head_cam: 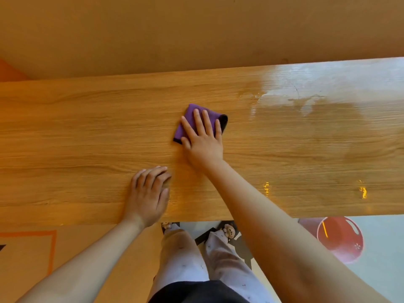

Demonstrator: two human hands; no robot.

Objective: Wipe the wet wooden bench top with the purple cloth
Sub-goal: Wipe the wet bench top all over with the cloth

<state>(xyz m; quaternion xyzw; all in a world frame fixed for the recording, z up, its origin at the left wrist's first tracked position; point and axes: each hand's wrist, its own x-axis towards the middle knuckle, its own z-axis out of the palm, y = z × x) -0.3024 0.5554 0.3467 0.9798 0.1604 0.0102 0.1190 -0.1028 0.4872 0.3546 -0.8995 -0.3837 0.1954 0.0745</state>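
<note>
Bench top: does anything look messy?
Yes. A shiny wet patch lies at the far right of the bench top, beyond the purple cloth under the right hand. A thin dark line there might be a crack.

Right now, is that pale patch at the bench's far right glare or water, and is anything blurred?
Head view: likely both, a ragged-edged wet film reflecting bright light on the bench; head view: the left hand is slightly smeared, while the right hand and the cloth look sharp.
</note>
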